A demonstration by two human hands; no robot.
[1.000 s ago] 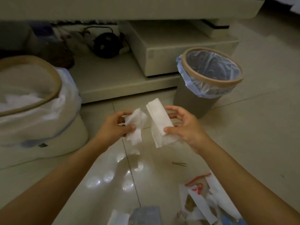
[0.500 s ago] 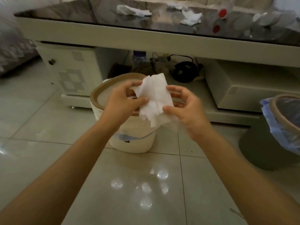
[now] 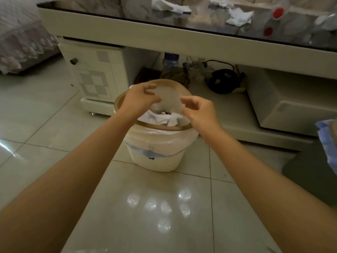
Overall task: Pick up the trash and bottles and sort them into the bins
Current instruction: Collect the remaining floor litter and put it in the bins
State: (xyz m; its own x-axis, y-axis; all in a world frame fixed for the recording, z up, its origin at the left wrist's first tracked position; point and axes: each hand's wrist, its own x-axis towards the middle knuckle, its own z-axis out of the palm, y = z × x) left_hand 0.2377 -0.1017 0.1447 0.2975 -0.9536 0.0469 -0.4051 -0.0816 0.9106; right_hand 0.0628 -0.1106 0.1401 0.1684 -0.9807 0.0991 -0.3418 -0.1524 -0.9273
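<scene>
Both hands hover over the mouth of the white bin (image 3: pixel 155 157) at frame centre. Left hand (image 3: pixel 140 99): fingers loosely curled, holding nothing. Right hand (image 3: pixel 198 110): fingers likewise loosely bent, holding nothing; the two hands sit near each other but apart. Crumpled white tissues (image 3: pixel 160 118) lie inside the bin, below and between the hands. Bin has a tan rim and a clear liner folded over its wall; it stands on the tiled floor (image 3: pixel 54 143). Second bin with a blue liner (image 3: pixel 326 136) is cut off at the right edge. Glossy dark surface (image 3: pixel 209 21) across the top of the frame carries more crumpled tissue (image 3: pixel 238 16) and bottles with red caps (image 3: pixel 278 12), blurred.
</scene>
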